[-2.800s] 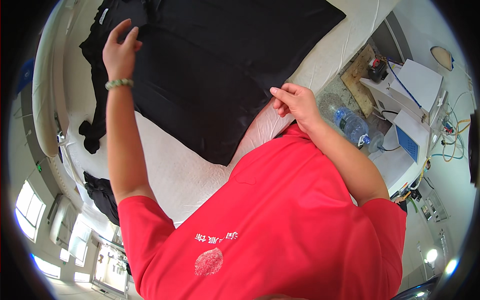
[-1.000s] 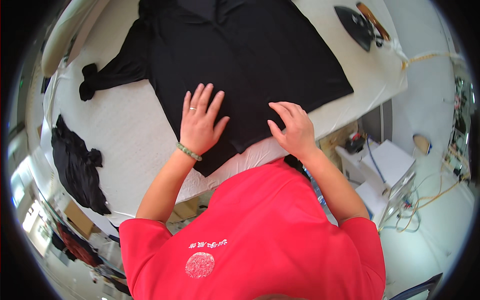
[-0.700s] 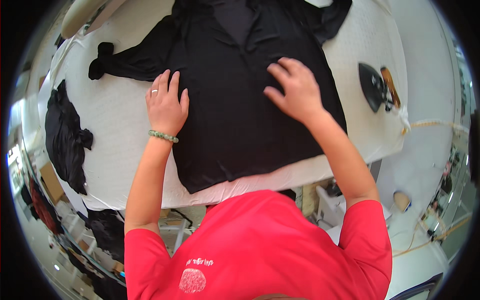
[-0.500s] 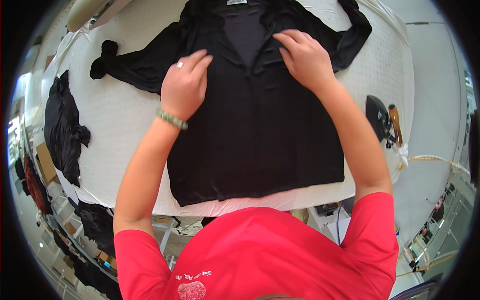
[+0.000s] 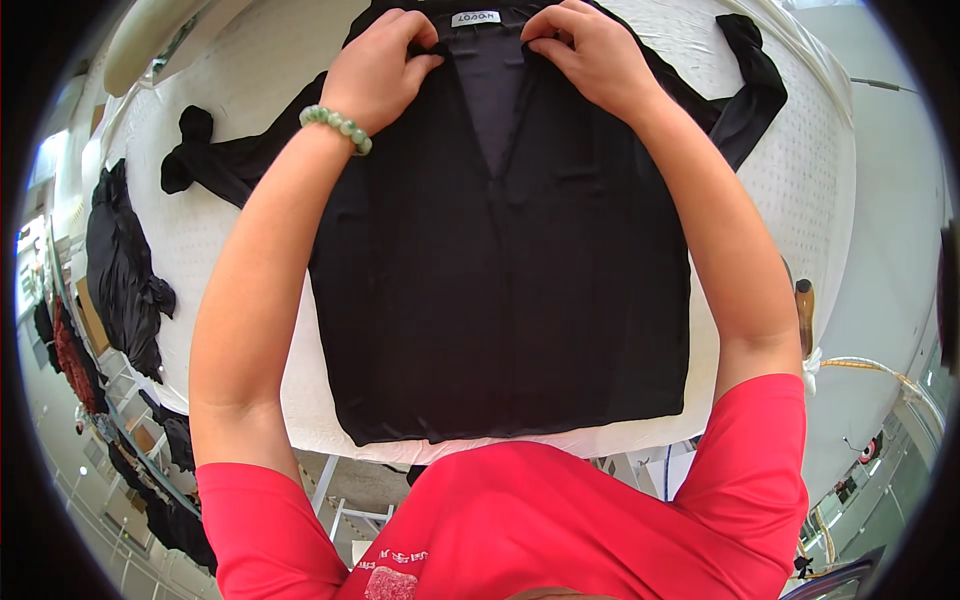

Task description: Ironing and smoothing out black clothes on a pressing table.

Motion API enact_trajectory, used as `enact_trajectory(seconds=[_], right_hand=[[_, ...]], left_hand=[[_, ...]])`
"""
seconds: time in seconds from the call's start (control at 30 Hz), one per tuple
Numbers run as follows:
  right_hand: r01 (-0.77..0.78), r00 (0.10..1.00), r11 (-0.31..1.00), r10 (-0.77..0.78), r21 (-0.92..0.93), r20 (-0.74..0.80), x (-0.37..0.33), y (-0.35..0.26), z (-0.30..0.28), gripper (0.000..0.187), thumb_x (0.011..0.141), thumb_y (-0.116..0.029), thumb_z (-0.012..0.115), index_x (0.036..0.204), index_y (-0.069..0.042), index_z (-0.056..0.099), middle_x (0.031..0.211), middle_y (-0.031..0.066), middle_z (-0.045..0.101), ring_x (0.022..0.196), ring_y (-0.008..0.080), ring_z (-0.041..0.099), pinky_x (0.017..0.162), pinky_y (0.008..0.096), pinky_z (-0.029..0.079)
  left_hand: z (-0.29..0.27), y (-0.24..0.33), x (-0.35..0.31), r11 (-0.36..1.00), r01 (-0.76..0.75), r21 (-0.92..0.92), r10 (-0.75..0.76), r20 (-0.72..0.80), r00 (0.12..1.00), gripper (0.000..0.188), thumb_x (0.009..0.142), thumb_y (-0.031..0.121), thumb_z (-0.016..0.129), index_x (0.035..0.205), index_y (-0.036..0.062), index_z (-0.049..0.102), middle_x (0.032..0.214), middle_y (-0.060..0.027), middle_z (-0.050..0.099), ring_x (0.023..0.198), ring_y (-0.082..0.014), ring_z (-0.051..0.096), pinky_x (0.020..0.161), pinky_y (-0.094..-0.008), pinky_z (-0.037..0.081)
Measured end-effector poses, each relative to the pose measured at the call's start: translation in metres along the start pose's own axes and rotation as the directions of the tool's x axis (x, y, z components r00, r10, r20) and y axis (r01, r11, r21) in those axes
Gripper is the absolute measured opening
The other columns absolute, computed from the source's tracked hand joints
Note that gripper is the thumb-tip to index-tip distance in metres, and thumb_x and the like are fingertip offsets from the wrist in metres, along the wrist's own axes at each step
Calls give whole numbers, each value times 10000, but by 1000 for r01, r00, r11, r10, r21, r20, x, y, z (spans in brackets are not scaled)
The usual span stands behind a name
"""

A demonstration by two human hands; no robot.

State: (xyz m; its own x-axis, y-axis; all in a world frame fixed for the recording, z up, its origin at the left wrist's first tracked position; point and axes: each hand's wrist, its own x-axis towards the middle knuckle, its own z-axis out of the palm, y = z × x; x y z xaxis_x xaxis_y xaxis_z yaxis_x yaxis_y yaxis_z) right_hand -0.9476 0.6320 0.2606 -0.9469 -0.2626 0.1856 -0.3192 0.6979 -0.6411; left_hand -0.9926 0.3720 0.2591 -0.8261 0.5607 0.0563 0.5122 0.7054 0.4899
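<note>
Left hand (image 5: pixel 380 68): fingers curled, pinching, beaded wrist | Right hand (image 5: pixel 588 52): fingers curled, pinching | Both forearms stretched forward, near-parallel

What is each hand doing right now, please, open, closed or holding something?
Left hand: closed, pinching the collar of the black shirt on its left side.
Right hand: closed, pinching the collar on its right side.

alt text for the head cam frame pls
Both hands, left hand and right hand, pinch the collar of a black shirt spread flat on a white padded table. Another dark garment lies at the table's left edge.
</note>
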Motion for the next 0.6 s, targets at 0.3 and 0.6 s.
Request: enact_trajectory(seconds=[0.3,0.6], right_hand=[[57,968,998,-61,-24,-242,-10,-2,17,76,891,-103,710,964,-83,707,993,115,671,938,331,685,803,401,554],[48,946,953,-140,-299,-294,-80,-56,41,506,846,-197,778,1308,-70,616,1339,132,613,1242,343,597,1031,448,499]], left_hand=[[25,-2,-3,869,-355,345,430,-170,886,292,856,75,716,1131,137,639,1106,-4,627,965,-230,675,757,-355,580],[15,4,13,672,-531,515,614,13,789,548,907,91,617,1428,255,573,1318,-16,600,1175,-210,621,870,-335,537]])
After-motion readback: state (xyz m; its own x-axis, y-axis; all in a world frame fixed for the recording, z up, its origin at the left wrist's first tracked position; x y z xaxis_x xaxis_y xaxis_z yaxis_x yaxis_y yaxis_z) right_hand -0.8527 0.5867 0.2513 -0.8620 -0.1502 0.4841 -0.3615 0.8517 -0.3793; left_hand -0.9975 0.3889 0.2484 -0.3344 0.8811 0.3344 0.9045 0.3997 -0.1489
